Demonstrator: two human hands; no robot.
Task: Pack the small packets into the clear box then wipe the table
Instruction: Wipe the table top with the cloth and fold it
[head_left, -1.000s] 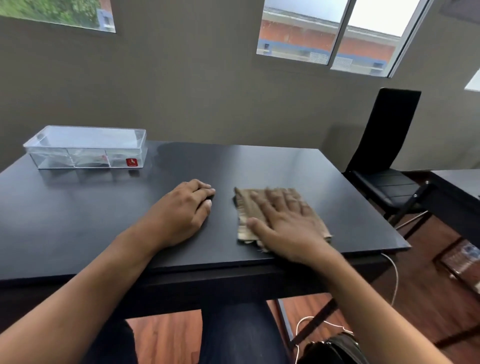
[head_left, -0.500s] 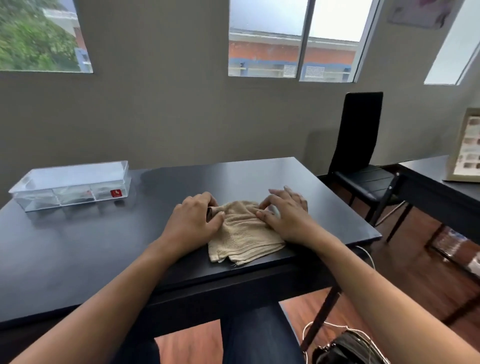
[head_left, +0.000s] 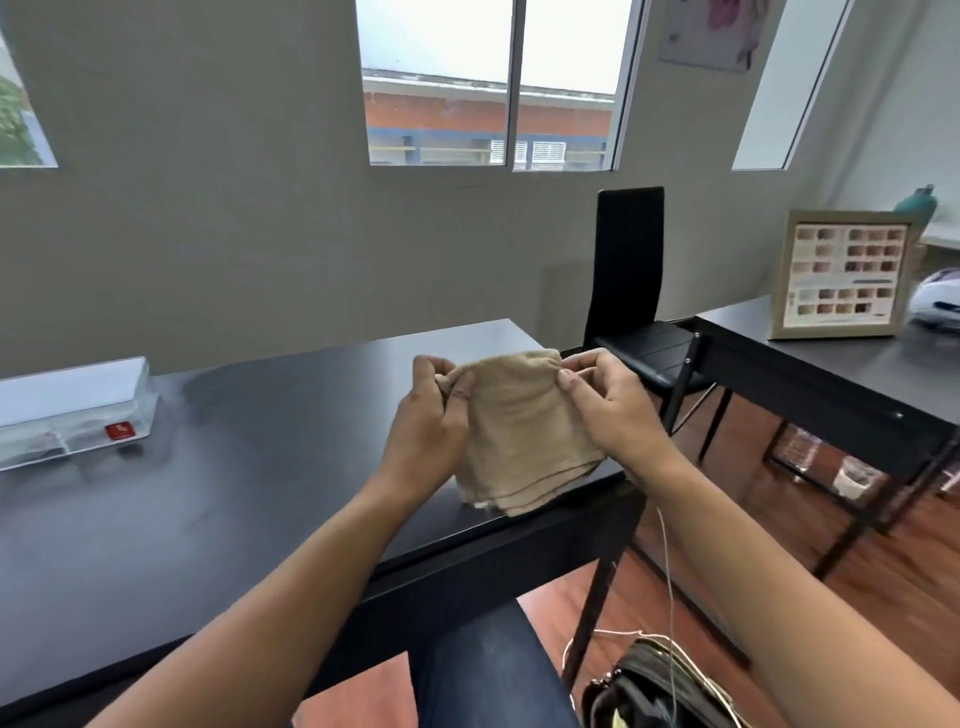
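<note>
Both hands, left (head_left: 431, 421) and right (head_left: 605, 405), pinched the folded beige towel's (head_left: 519, 441) top corners, holding it above the bench's (head_left: 234, 467) near-right edge. Clear box (head_left: 72, 415) sat far left, cut off, contents blurry.

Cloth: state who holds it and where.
Both hands hold the beige cloth by its top corners: left hand at the left corner, right hand at the right.

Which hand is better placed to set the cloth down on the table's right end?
Probably the right hand: it grips the beige cloth on the side towards that end of the black table; the left hand would have to cross over.
</note>
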